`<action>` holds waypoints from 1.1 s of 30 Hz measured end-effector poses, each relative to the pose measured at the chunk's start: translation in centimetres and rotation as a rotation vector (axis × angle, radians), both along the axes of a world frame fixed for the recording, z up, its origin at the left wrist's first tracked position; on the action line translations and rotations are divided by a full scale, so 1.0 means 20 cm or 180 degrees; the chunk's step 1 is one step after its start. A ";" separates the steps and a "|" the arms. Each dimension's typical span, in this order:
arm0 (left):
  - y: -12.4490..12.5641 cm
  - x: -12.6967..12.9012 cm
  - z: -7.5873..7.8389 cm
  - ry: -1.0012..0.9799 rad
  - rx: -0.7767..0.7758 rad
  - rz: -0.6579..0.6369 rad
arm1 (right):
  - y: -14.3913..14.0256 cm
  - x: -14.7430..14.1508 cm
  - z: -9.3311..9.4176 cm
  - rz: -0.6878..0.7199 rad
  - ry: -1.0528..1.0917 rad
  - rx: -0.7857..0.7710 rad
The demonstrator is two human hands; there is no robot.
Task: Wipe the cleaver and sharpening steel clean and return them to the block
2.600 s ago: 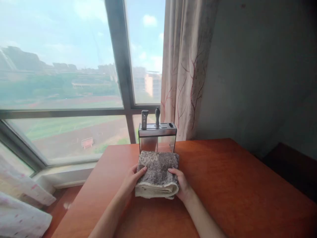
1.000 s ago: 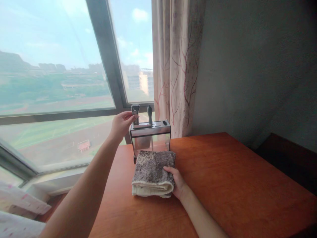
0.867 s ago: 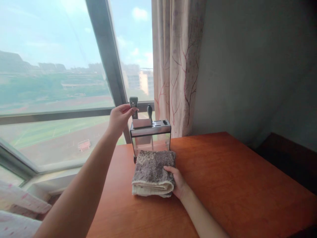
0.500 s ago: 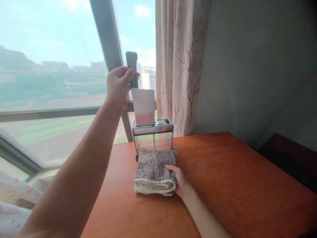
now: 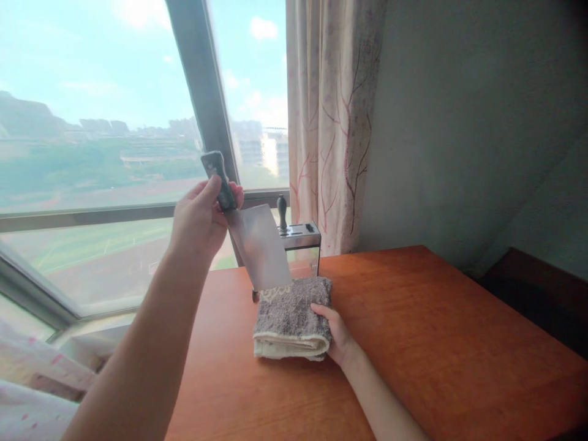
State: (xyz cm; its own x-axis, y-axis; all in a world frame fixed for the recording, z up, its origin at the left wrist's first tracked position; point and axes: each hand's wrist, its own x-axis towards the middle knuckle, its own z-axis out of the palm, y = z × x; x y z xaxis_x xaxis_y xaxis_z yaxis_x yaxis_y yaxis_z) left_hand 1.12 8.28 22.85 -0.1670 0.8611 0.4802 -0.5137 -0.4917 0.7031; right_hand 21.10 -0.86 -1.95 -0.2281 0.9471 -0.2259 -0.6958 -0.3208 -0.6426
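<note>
The left hand [image 5: 202,213] grips a cleaver [image 5: 263,250] by its dark handle, blade slanting down toward a folded towel [image 5: 294,313], contact unclear. Behind, near the table's [image 5: 441,343] far edge, stands a knife block [image 5: 303,233]; the right hand [image 5: 340,335] grasps the towel's right edge, thumb on top.

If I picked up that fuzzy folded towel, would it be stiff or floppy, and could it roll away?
Probably floppy: the towel looks fuzzy, with soft, curved layers showing at its front edge. Those loose folds might open up if you lifted just one layer. It likely wouldn't roll, because it's folded into a flat, squarish bundle.
</note>
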 end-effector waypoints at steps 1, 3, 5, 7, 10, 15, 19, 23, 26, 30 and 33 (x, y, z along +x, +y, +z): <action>-0.02 -0.02 -0.07 -0.0100 -0.0144 0.0021 | 0.00 0.01 0.01 0.0015 0.0011 0.0045; -0.07 -0.05 -0.20 -0.0219 -0.0604 0.0004 | 0.00 0.02 0.03 0.0040 0.0022 0.0110; -0.10 -0.07 -0.32 -0.0447 -0.1129 -0.0002 | -0.01 0.04 0.05 0.0021 0.0021 0.0158; -0.12 -0.07 -0.42 -0.0625 -0.1541 -0.0034 | -0.02 0.06 0.07 -0.0023 0.0017 0.0222; -0.16 -0.05 -0.56 -0.0657 -0.1956 -0.0110 | -0.03 0.08 0.10 -0.0080 -0.0053 0.0303; -0.19 0.01 -0.71 -0.0535 -0.2035 -0.0376 | -0.03 0.10 0.10 -0.0086 -0.0098 0.0405; -0.19 0.03 -0.77 -0.0569 -0.2047 -0.0267 | -0.05 0.12 0.09 0.0086 -0.0223 0.0489; -0.20 0.01 -0.78 -0.0770 -0.2079 -0.0219 | -0.06 0.16 0.13 0.0527 0.0068 0.0531; -0.21 0.00 -0.79 -0.0843 -0.2066 -0.0168 | -0.06 0.17 0.14 0.0669 0.0107 0.0466; -0.21 0.01 -0.81 -0.0865 -0.2062 -0.0153 | -0.06 0.14 0.12 0.0563 -0.0264 0.0451; -0.22 0.04 -0.82 -0.0831 -0.2064 -0.0141 | -0.08 0.10 0.12 0.0382 -0.0540 0.0769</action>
State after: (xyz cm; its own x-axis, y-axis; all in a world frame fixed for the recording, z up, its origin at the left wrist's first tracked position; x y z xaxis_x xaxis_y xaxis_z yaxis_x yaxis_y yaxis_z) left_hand 1.89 3.94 6.43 -0.1649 0.9690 -0.1838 -0.7157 0.0106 0.6983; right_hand 23.03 -2.38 0.35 -0.3198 0.9465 -0.0421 -0.5386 -0.2182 -0.8138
